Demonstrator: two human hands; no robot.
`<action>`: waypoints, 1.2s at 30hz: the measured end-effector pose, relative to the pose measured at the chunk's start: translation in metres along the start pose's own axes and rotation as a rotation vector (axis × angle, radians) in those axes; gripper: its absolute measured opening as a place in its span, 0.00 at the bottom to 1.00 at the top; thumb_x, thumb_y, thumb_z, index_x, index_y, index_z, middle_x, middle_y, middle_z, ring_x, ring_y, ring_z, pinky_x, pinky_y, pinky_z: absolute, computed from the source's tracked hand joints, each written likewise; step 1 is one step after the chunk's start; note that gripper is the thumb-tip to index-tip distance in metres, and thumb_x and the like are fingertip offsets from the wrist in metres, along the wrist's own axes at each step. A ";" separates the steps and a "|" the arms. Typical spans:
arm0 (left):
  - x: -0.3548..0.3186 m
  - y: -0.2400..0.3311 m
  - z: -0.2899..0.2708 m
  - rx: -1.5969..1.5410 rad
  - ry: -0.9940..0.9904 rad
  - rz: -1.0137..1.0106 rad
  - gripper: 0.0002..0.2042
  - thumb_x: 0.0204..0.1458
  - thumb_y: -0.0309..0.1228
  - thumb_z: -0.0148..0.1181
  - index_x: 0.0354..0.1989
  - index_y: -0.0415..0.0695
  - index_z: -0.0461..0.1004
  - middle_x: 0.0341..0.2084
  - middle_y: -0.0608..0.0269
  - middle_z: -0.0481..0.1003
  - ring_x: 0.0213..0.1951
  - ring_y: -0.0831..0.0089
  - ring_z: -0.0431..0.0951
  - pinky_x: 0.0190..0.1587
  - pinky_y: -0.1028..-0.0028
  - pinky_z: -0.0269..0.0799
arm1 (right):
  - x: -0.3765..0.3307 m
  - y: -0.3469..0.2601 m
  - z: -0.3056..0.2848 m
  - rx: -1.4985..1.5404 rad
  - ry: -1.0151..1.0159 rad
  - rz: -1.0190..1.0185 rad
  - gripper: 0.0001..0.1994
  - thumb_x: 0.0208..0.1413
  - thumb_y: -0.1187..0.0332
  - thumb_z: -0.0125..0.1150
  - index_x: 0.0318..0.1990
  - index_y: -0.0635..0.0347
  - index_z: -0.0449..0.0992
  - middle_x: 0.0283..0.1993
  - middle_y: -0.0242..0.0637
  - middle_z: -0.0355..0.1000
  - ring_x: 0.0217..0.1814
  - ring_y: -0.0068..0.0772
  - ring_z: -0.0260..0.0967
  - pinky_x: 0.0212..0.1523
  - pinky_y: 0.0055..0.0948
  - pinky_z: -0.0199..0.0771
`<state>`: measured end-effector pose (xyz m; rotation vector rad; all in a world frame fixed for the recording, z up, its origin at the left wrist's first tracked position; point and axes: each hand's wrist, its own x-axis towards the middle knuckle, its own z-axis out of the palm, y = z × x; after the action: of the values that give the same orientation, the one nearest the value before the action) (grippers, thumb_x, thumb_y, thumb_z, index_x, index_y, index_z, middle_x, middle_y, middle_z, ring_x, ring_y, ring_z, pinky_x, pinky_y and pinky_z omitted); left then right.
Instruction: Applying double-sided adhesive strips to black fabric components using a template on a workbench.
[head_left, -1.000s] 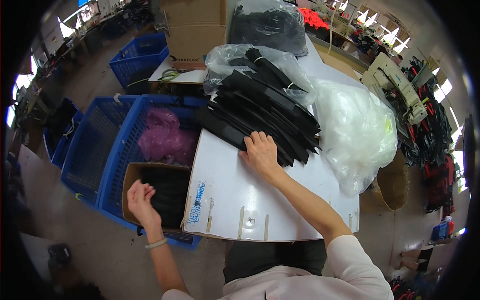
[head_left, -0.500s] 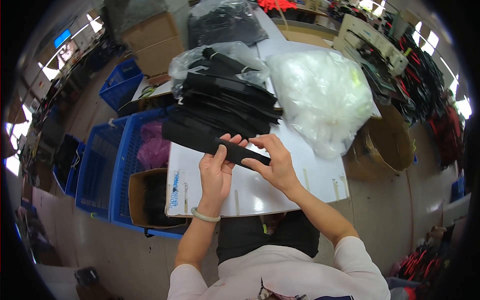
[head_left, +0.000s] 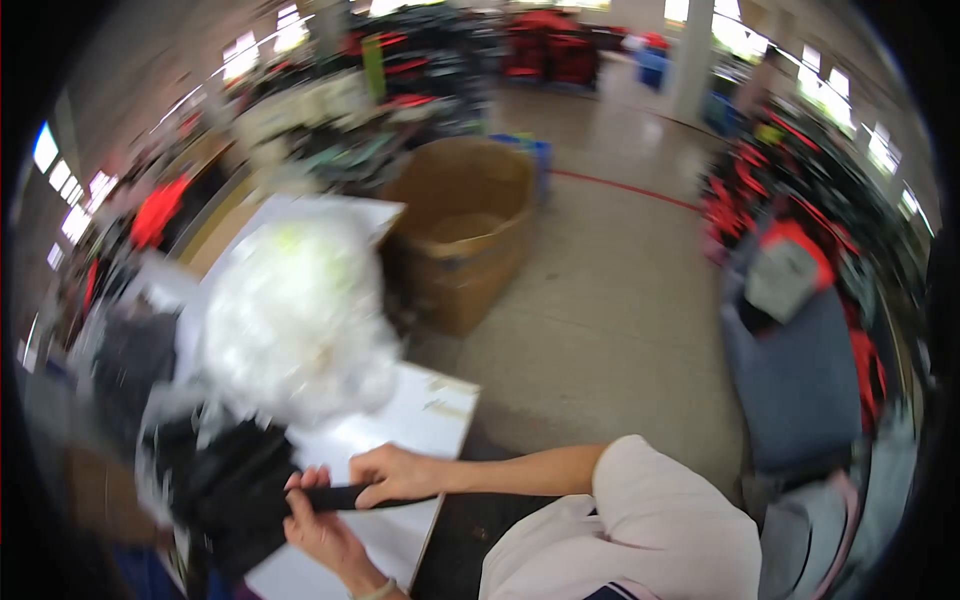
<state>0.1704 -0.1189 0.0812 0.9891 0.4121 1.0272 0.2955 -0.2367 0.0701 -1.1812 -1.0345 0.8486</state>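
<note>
A long flat black piece [head_left: 345, 497] is held over the near edge of the white table [head_left: 430, 415]. My right hand [head_left: 392, 474] grips its right part from above. My left hand [head_left: 318, 527] holds its left end from below. Just left of the hands lies a pile of similar black pieces [head_left: 225, 480]. Behind them sits a big heap of clear plastic bags [head_left: 295, 320]. The picture is blurred.
An open cardboard box [head_left: 465, 235] stands on the floor beyond the table's right side. A grey bin [head_left: 800, 385] holding a grey and red item stands at the right. Racks of red and black goods line the far walls.
The view has swung sharply to the right, so the blue crates have left the picture. Both hands now hold one black piece; a second ago the right was on the pile and the left by the box.
</note>
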 end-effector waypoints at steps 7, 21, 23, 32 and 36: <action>0.017 -0.059 0.098 -0.190 -0.419 -0.346 0.15 0.63 0.34 0.51 0.44 0.31 0.68 0.31 0.57 0.71 0.32 0.67 0.71 0.45 0.66 0.69 | -0.067 -0.026 -0.043 -0.437 0.707 -0.165 0.08 0.45 0.74 0.64 0.27 0.65 0.69 0.20 0.39 0.68 0.22 0.33 0.64 0.25 0.33 0.61; -0.014 -0.032 0.203 -0.355 -0.701 -0.634 0.12 0.61 0.30 0.53 0.45 0.34 0.64 0.25 0.66 0.65 0.31 0.76 0.67 0.59 0.66 0.69 | -0.119 -0.075 -0.072 0.144 0.954 -0.052 0.06 0.48 0.76 0.64 0.30 0.68 0.72 0.24 0.38 0.73 0.21 0.24 0.72 0.17 0.22 0.70; 0.000 -0.060 0.192 -0.402 -0.729 -0.634 0.11 0.62 0.30 0.52 0.45 0.34 0.64 0.24 0.67 0.63 0.30 0.77 0.66 0.53 0.68 0.70 | -0.122 -0.085 -0.067 0.138 0.972 -0.013 0.06 0.47 0.76 0.63 0.31 0.68 0.72 0.23 0.38 0.72 0.22 0.25 0.72 0.18 0.26 0.70; 0.021 -0.093 0.191 -0.414 -0.459 -0.620 0.10 0.62 0.31 0.50 0.43 0.36 0.64 0.25 0.64 0.65 0.30 0.74 0.67 0.39 0.74 0.68 | -0.096 -0.034 -0.068 -1.179 1.214 -0.242 0.13 0.39 0.70 0.66 0.33 0.63 0.71 0.29 0.40 0.68 0.31 0.44 0.72 0.31 0.43 0.70; 0.007 -0.063 0.188 -0.616 -0.655 -0.738 0.12 0.58 0.30 0.55 0.38 0.29 0.70 0.34 0.50 0.75 0.39 0.55 0.75 0.59 0.52 0.66 | -0.093 -0.051 -0.062 -1.098 1.116 -0.149 0.24 0.28 0.63 0.71 0.33 0.67 0.70 0.35 0.44 0.68 0.41 0.46 0.70 0.37 0.41 0.71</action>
<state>0.3381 -0.2142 0.1278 0.4879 -0.1017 0.0991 0.3248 -0.3524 0.0991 -2.0610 -0.5493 -0.6511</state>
